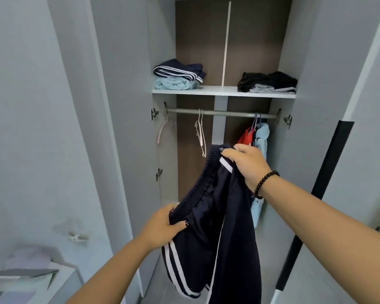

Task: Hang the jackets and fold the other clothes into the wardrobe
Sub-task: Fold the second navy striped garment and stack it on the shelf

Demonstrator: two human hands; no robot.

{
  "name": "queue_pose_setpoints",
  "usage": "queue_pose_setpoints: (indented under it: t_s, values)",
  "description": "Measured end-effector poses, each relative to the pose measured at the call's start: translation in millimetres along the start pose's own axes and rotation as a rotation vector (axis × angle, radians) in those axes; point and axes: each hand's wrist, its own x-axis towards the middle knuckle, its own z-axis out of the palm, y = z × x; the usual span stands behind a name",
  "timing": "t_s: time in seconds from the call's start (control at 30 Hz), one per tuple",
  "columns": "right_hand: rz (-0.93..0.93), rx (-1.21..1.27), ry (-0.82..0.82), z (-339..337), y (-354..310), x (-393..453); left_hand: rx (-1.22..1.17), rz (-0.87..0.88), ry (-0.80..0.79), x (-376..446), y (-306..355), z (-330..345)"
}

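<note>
Navy jacket [217, 216] hangs at frame centre-bottom, before open wardrobe [224, 93]. Left hand [162, 224] and right hand [244, 165] both grip ribbed hem. Advice: find collar, fetch spare hanger [201, 132] from rail [222, 113], thread shoulders evenly.

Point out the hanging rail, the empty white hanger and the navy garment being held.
hanging rail [228, 113]: head view, bare stretch of the bar.
empty white hanger [201, 137]: head view, its wire side.
navy garment [235, 216]: head view, plain dark fabric below the waistband.
</note>
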Motion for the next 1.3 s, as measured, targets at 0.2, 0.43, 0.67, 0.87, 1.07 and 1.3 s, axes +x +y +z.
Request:
queue_pose_setpoints:
  t_s: [0.2,0.43,0.67,0.87,1.07,1.3]
  values:
    - [0.265,0.105,-0.062,-58,17,-5,0.025,-0.006,0.228,27,17,-53]
    - [-0.077,-0.623,-0.323,-99,7,-6,-0.014,0.071,0.206,47,54,-91]
    - [-0.247,-0.977,-0.604,-86,1,-8,0.204,0.426,0.146,56,82,-96]
    - [-0.331,-0.751,-0.621,-92,-20,-11,0.58,0.691,0.189,43,89,-114]
    - [-0.327,-0.509,-0.746,-89,-60,-11,0.612,0.636,0.216,31,108,-145]
    - [-0.175,-0.362,-0.697,-92,-93,2,0.291,0.479,0.317,16,145,-163]
